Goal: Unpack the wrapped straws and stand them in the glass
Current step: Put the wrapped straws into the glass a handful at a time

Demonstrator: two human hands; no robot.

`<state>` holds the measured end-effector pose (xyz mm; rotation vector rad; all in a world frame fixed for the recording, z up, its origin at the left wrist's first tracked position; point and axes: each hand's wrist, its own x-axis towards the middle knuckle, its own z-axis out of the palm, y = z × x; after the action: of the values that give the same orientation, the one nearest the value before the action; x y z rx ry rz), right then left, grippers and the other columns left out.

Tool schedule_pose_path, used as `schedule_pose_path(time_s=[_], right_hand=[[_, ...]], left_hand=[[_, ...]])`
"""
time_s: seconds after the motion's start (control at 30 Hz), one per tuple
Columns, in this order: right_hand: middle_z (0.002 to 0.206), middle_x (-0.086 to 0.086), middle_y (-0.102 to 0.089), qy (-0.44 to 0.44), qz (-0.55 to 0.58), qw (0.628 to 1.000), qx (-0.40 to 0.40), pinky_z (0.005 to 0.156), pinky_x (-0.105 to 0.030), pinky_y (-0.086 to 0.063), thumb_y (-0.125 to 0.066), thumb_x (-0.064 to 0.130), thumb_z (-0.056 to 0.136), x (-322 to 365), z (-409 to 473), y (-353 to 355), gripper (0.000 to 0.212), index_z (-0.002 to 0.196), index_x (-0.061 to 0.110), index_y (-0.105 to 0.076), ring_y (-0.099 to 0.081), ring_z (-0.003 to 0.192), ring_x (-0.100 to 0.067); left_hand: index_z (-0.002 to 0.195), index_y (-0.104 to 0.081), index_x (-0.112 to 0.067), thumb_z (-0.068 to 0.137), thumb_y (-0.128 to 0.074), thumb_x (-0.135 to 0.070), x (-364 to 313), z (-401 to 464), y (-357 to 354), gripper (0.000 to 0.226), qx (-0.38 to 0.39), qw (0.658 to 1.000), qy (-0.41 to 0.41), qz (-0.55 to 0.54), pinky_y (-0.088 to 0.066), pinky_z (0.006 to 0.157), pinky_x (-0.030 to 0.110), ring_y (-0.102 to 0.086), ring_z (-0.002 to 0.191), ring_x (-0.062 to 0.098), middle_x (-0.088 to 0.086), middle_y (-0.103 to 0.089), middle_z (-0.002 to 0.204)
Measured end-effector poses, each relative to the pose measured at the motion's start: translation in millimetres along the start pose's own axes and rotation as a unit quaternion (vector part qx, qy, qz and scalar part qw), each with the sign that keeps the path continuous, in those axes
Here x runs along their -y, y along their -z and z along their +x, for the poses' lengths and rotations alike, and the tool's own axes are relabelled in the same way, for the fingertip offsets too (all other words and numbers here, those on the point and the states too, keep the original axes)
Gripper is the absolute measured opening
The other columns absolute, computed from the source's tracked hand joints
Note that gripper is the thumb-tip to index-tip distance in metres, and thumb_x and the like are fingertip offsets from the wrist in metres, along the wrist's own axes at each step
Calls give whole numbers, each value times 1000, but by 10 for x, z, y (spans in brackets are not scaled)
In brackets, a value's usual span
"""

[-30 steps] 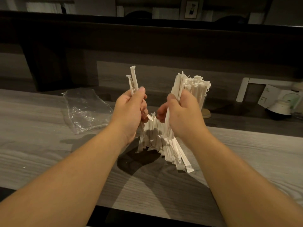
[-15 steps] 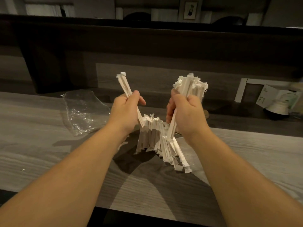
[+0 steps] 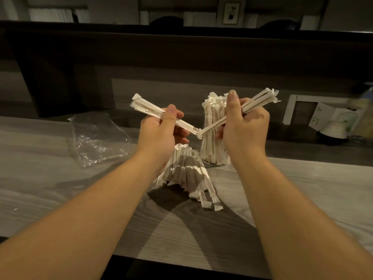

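My left hand grips a small bundle of paper-wrapped straws that slants up to the left. My right hand grips another small bundle slanting up to the right. The lower ends of the two bundles meet between my hands. Behind them stands the glass, packed with upright wrapped straws. A connected fan of wrapped straws lies on the table below my hands.
The grey wood-grain table holds a crumpled clear plastic bag at the left. A white box and a small white device sit at the far right on a dark ledge. A dark wall runs behind.
Both hands have risen and spread apart, tilting their bundles outward. The right hand's bundle has separated from the fan on the table, and the glass is now in plain view.
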<state>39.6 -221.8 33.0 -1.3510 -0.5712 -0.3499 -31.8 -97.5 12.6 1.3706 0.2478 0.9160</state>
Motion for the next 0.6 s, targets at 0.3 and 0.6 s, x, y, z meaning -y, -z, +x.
schedule_pose_path(time_s=[0.3, 0.6], right_hand=[[64, -9, -68, 76, -38, 993, -77, 58, -47, -60, -64, 42, 96, -64, 164, 169, 38, 68, 17, -59, -69, 57, -22], [65, -7, -65, 92, 8, 985, -148, 58, -36, -61, -65, 39, 96, -42, 290, 250, 34, 69, 21, -54, -69, 57, -20]], left_hand=[[89, -61, -15, 105, -46, -36, -274, 16, -289, 30, 11, 997, -70, -7, -59, 64, 29, -64, 63, 10, -7, -63, 61], [91, -60, -19, 106, -45, -37, -229, 118, -621, 27, -12, 989, -137, 48, -60, 65, 27, -65, 60, 6, -7, -63, 63]])
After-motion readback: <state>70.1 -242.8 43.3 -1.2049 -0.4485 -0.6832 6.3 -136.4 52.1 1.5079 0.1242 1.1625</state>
